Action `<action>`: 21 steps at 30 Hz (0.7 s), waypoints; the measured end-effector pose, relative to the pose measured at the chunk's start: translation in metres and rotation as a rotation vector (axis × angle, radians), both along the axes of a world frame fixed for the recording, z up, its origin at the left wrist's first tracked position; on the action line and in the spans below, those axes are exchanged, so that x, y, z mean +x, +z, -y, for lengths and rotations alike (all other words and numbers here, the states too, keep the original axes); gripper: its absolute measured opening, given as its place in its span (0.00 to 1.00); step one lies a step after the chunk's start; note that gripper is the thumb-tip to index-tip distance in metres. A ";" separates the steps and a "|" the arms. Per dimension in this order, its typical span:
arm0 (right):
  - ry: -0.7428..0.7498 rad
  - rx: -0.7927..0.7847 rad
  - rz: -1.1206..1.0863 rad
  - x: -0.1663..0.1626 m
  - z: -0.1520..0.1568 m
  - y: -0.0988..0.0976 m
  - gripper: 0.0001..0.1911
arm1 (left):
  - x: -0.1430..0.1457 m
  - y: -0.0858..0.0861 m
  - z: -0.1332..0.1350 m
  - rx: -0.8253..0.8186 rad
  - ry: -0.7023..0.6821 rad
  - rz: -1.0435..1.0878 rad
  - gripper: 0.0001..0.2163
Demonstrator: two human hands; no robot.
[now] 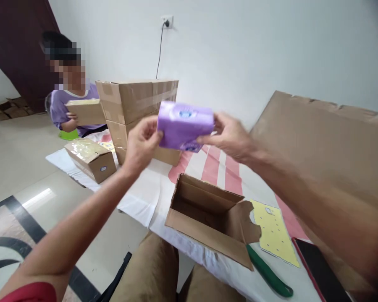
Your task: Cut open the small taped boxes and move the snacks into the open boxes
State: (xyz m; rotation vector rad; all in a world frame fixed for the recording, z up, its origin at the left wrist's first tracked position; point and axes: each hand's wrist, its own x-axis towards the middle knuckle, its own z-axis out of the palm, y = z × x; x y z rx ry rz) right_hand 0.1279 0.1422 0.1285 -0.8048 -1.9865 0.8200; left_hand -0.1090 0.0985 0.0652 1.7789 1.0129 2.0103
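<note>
A purple soft-looking packet (185,126), shaped like a tissue pack, is held up between my two hands above the table. My left hand (141,142) grips its left end between thumb and fingers. At the other end my right hand (231,136) pinches it the same way, slightly blurred. Print on the packet is too smeared to read. Below it stands an open cardboard box (208,235), its flap spread to the right and its visible inside bare.
Stacked taped cartons (138,100) rise behind my left hand, with a smaller box (93,159) nearby. A person (71,100) at left holds another box. Right lie a yellow dotted sheet (275,230), a green handle (267,272), a phone (318,268) and a large cardboard piece (321,159).
</note>
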 end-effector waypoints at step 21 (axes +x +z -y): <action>-0.028 -0.589 0.565 -0.096 -0.153 -0.197 0.20 | -0.007 -0.232 -0.152 -0.746 0.494 0.301 0.35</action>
